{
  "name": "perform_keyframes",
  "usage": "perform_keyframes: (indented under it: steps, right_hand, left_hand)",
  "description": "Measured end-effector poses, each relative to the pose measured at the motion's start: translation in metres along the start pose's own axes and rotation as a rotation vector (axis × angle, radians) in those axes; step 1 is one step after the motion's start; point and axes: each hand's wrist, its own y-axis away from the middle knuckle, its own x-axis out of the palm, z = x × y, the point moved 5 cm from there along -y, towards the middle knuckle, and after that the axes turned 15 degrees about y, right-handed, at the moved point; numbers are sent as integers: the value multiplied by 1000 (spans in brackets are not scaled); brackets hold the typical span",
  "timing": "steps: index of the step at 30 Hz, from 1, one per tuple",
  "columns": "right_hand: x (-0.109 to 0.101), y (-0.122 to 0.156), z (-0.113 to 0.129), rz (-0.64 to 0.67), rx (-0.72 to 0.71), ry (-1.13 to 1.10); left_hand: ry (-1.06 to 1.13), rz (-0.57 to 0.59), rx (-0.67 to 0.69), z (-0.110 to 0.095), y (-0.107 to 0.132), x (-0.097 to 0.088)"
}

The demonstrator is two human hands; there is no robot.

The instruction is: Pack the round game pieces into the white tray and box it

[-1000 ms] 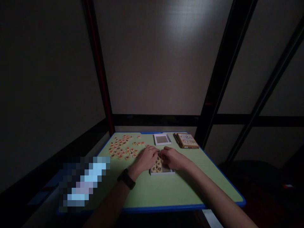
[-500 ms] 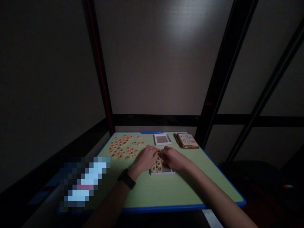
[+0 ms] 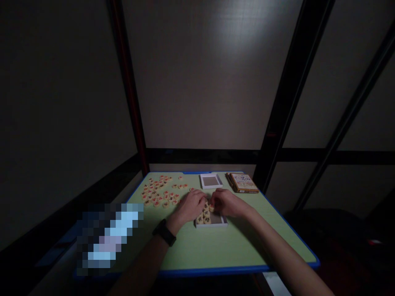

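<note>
Both hands meet over a small white box [image 3: 222, 223] on the green table [image 3: 197, 250]. The box holds several round wooden game pieces [image 3: 203, 217] packed in rows. My left hand [image 3: 190, 205], with a dark watch on its wrist, rests curled at the box's left edge, fingertips on the pieces. My right hand [image 3: 226, 203] is curled above the box's far side and pinches one round piece [image 3: 211, 208] at its fingertips. Several loose pieces [image 3: 159, 192] with red and black marks lie scattered to the left.
A white box lid [image 3: 210, 180] lies at the table's far middle, and an orange printed box [image 3: 243, 182] beside it at the far right. Dark frame posts rise behind the table. A blurred patch covers the lower left. The table has a blue rim.
My right hand has lifted and drawn back slightly toward the far side of the box, showing more of the box floor. My left hand has stayed put.
</note>
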Motion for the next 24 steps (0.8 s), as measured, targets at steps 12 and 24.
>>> perform_keyframes:
  steps: [12,24]
  right_hand:
    - [-17,2,-7,-241,34,31]
    - [-18,2,-7,-210,77,76]
  left_hand:
    - [17,-57,12,9,-1,-1]
    - [-24,-28,25,7,0,0]
